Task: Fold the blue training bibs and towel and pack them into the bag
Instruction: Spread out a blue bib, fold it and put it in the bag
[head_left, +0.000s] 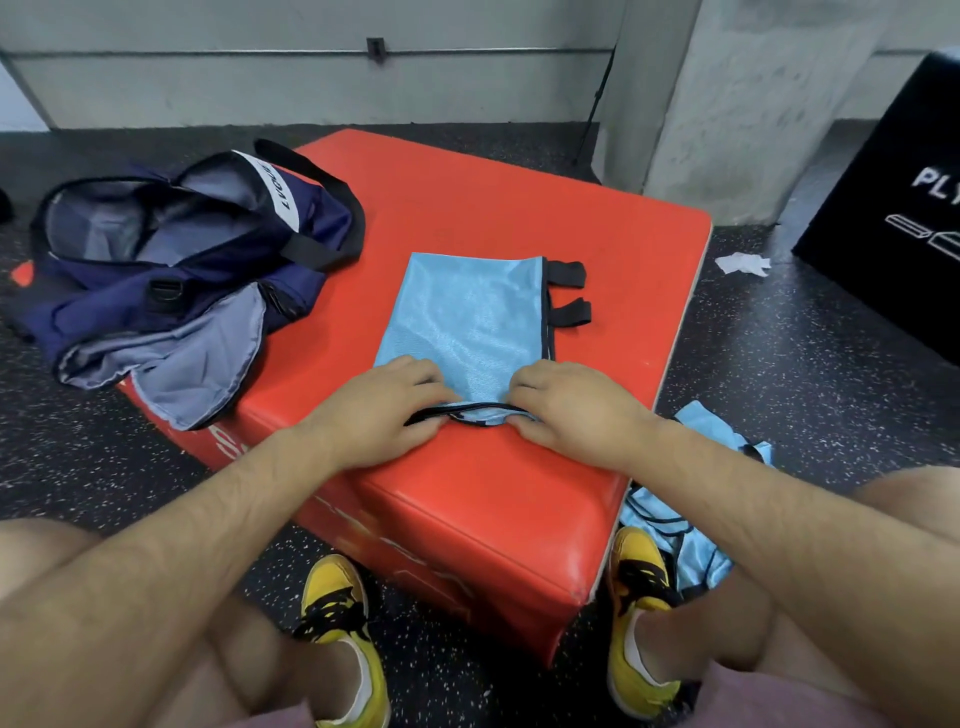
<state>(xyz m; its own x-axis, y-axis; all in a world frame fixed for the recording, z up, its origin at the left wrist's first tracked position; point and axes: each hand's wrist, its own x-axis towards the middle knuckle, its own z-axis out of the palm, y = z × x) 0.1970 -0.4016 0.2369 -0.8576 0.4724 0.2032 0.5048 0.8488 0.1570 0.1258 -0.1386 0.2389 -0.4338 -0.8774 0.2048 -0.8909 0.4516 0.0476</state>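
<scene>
A light blue training bib with black trim lies folded flat on top of the red padded box, two black straps sticking out at its right edge. My left hand and my right hand both pinch the bib's near black-edged hem, fingers curled over it. The navy bag sits open on the box's left side, its grey lining showing. More blue bibs lie in a heap on the floor to the right of the box, partly hidden by my right forearm. No towel is visible.
A black box with white lettering stands at the right. A crumpled white paper lies on the speckled floor. A grey pillar rises behind the red box. My yellow shoes are planted at the box's near corner.
</scene>
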